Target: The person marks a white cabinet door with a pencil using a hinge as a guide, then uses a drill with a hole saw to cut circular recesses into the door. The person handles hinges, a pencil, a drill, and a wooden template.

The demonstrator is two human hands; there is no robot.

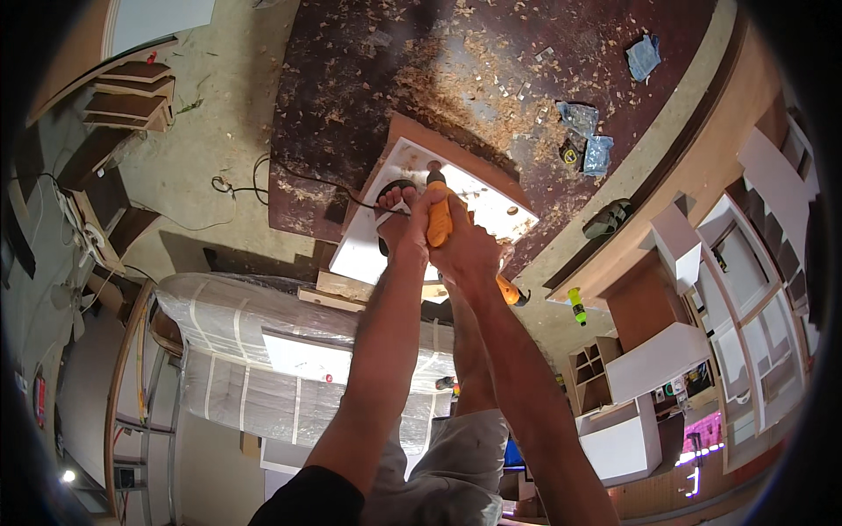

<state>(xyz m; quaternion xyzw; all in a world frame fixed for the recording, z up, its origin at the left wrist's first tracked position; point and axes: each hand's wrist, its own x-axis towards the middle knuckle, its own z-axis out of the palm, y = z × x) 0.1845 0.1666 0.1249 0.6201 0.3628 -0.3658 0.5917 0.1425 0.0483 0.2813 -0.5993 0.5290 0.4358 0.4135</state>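
Observation:
Both my hands are closed around a yellow-orange power drill [439,224]. My left hand [416,224] grips its left side and my right hand [467,254] wraps the right side. The drill's dark front end points away from me and meets a white board [478,195] near its far edge; the tip itself is too small to make out. A round hole [513,210] shows in the board at the right. My sandalled foot [393,203] rests on the board left of the drill. Another orange part with a black end [511,290] shows below my right hand.
Wood shavings [474,83] litter the dark red floor sheet [351,79]. A black cable [320,179] runs from the left towards my hands. Crumpled blue packets [598,154] and a tape measure [569,156] lie at right. A plastic-wrapped sofa [228,386] stands near left, white cabinet parts [658,364] right.

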